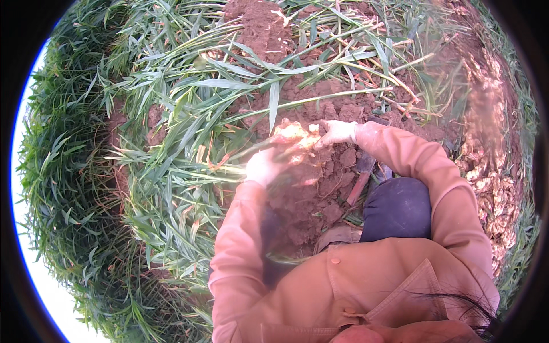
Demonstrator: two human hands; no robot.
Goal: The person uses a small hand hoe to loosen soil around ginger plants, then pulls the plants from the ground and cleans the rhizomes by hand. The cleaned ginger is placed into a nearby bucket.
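A knobbly ginger rhizome clump, pale yellow and brightly lit, is held just above the loose reddish soil. My left hand is closed around the green ginger stalks near their base, left of the clump. At the clump's right end, the fingers of my right hand grip one of its knobs. Both hands look pale, probably gloved, and glare blurs the left one. Soil and fine roots lie below the clump, partly blurred.
A red-handled tool lies on the soil beside my dark-clad knee. Along the right runs a long row of ginger rhizomes. Cut or pulled leafy stalks cover the ground ahead. Tall standing plants line the left.
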